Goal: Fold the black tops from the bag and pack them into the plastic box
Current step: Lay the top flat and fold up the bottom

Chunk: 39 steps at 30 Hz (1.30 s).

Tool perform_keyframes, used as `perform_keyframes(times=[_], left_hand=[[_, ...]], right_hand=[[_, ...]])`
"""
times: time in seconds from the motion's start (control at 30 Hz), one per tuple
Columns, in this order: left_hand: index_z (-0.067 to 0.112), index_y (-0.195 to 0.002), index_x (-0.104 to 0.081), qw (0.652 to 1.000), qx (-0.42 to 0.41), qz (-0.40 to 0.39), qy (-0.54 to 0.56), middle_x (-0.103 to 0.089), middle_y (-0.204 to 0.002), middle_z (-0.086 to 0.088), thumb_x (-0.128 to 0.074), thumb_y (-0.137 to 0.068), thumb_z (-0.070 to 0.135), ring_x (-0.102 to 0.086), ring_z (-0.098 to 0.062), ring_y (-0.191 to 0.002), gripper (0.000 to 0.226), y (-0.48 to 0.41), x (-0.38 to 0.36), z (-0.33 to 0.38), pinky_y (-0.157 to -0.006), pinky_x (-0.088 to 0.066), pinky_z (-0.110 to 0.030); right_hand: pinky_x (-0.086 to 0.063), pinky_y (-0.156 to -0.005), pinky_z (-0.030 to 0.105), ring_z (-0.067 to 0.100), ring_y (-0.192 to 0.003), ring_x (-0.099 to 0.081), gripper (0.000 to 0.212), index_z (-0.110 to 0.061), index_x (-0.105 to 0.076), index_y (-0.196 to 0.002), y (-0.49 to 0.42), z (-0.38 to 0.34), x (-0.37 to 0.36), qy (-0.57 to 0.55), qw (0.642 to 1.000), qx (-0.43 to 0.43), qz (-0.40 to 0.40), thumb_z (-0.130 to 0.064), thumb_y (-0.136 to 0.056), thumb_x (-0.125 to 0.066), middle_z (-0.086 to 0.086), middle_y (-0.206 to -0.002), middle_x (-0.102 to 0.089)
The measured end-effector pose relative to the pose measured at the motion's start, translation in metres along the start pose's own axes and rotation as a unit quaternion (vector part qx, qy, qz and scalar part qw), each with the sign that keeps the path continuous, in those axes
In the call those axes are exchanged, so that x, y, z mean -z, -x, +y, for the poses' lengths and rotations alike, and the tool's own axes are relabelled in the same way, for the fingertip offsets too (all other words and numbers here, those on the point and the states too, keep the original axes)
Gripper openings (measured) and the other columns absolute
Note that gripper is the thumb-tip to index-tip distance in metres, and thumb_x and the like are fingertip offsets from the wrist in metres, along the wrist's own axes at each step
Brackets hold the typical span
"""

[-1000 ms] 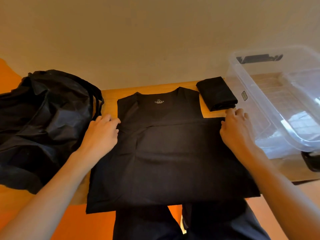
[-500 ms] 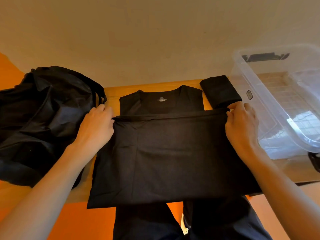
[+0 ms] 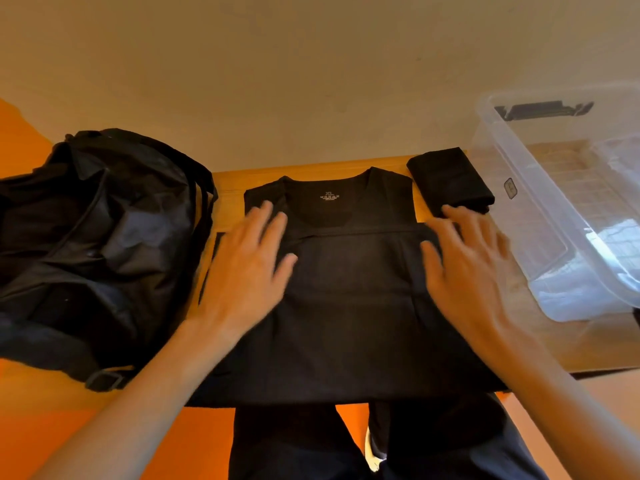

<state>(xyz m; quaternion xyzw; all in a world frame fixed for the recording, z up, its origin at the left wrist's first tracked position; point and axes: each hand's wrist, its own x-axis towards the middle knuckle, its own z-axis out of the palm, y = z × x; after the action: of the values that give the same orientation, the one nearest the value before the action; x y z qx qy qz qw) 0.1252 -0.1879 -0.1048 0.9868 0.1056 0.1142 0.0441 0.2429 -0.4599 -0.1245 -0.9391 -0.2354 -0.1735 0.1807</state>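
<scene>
A black top [image 3: 349,299] lies flat on the wooden table, its lower half folded up over the chest, the neckline with an XL label facing the wall. My left hand [image 3: 246,271] rests flat on the top's left side, fingers spread. My right hand [image 3: 464,268] lies flat on its right side, fingers apart, blurred by motion. A folded black top [image 3: 450,181] sits on the table beyond my right hand, beside the clear plastic box [image 3: 519,202]. The black bag [image 3: 93,244] slumps at the left.
The wooden table [image 3: 228,178] stands against a beige wall. The box lies tilted at the right with a black latch [image 3: 543,109] at its far end. My dark-trousered legs show below the table's near edge. Orange floor is at the left.
Both hands let go of the folded hem's corners and moved inward. They now press flat on the top with open fingers. The folded edge sits below the neckline.
</scene>
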Motion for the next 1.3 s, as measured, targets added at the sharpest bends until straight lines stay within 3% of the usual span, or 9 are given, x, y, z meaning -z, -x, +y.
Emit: perform_keyframes(times=[0.1,0.17,0.23,0.6,0.8,0.93,1.03,1.17,1.3], left_hand=[[0.024,-0.164,-0.013,0.995,-0.021,-0.09,-0.038,-0.005,-0.172,-0.007,-0.02,-0.101,0.067,-0.004,-0.025,-0.158,0.077,0.016,-0.018,0.009,-0.126,-0.011,-0.041],[0.029,-0.164,-0.003,0.992,0.015,-0.117,-0.044,0.003,-0.172,-0.005,-0.002,-0.096,0.071,0.005,-0.023,-0.158,0.08,0.023,-0.029,-0.002,-0.129,-0.005,-0.043],[0.031,-0.163,0.004,0.99,0.05,-0.127,-0.035,0.009,-0.172,-0.002,0.006,-0.092,0.072,0.011,-0.02,-0.157,0.082,0.028,-0.036,-0.015,-0.128,0.001,-0.042],[0.031,-0.162,0.009,0.977,0.15,-0.14,-0.066,0.012,-0.17,-0.012,0.014,-0.084,0.077,0.012,-0.028,-0.157,0.091,0.044,-0.034,-0.02,-0.126,0.004,-0.044],[0.028,-0.162,0.01,0.978,0.143,-0.143,-0.058,0.013,-0.17,-0.015,0.016,-0.084,0.08,0.014,-0.026,-0.157,0.094,0.052,-0.031,-0.026,-0.128,0.0,-0.043],[0.024,-0.164,-0.01,0.989,0.075,-0.117,-0.047,-0.003,-0.171,-0.013,0.004,-0.095,0.077,0.001,-0.026,-0.158,0.088,0.045,-0.02,-0.008,-0.129,-0.006,-0.045],[0.028,-0.164,-0.008,0.99,0.044,-0.127,-0.032,0.001,-0.171,-0.009,0.004,-0.095,0.077,0.004,-0.025,-0.158,0.086,0.055,-0.019,0.013,-0.129,-0.005,-0.047],[0.031,-0.164,-0.01,0.986,0.055,-0.153,-0.048,-0.001,-0.172,-0.006,-0.007,-0.096,0.079,0.0,-0.026,-0.159,0.083,0.093,-0.025,0.005,-0.127,-0.011,-0.048],[0.028,-0.164,-0.013,0.984,0.076,-0.146,-0.068,-0.006,-0.172,-0.007,-0.009,-0.096,0.08,-0.002,-0.024,-0.159,0.085,0.109,-0.019,-0.018,-0.127,-0.012,-0.048]], right_hand=[[-0.008,-0.127,0.047,0.028,-0.157,-0.005,0.067,-0.032,-0.021,-0.161,0.004,-0.028,-0.011,0.041,0.982,0.084,-0.164,-0.065,-0.103,-0.024,0.009,-0.169,-0.015],[0.008,-0.126,0.045,0.023,-0.155,0.016,0.076,-0.038,0.005,-0.161,0.0,-0.026,-0.026,0.074,0.964,0.062,-0.249,-0.077,-0.095,0.0,0.004,-0.17,0.009],[0.013,-0.125,0.044,0.021,-0.153,0.023,0.078,-0.041,0.016,-0.158,-0.004,-0.012,-0.037,0.083,0.961,0.036,-0.261,-0.08,-0.091,0.008,0.001,-0.169,0.019],[0.009,-0.125,0.042,0.015,-0.152,0.025,0.077,-0.044,0.019,-0.156,-0.013,0.007,-0.04,0.096,0.96,0.032,-0.261,-0.079,-0.088,0.011,-0.003,-0.167,0.025],[0.012,-0.125,0.04,0.014,-0.151,0.028,0.078,-0.044,0.022,-0.155,-0.008,0.025,-0.033,0.09,0.957,0.017,-0.274,-0.08,-0.086,0.016,-0.003,-0.167,0.025],[0.013,-0.125,0.042,0.02,-0.153,0.023,0.076,-0.04,0.017,-0.158,-0.004,0.005,-0.022,0.077,0.967,-0.003,-0.242,-0.076,-0.091,0.012,0.006,-0.169,0.015],[0.012,-0.126,0.045,0.022,-0.154,0.023,0.075,-0.04,0.019,-0.157,0.01,-0.019,-0.01,0.069,0.965,0.015,-0.253,-0.076,-0.092,0.009,0.004,-0.167,0.021],[0.011,-0.126,0.045,0.016,-0.151,0.03,0.074,-0.044,0.025,-0.154,0.043,-0.005,-0.006,0.09,0.952,0.047,-0.289,-0.079,-0.091,0.009,-0.001,-0.166,0.029],[0.005,-0.128,0.047,0.015,-0.151,0.031,0.078,-0.043,0.025,-0.155,0.043,0.028,0.005,0.094,0.953,0.0,-0.289,-0.08,-0.087,0.016,-0.001,-0.166,0.029]])
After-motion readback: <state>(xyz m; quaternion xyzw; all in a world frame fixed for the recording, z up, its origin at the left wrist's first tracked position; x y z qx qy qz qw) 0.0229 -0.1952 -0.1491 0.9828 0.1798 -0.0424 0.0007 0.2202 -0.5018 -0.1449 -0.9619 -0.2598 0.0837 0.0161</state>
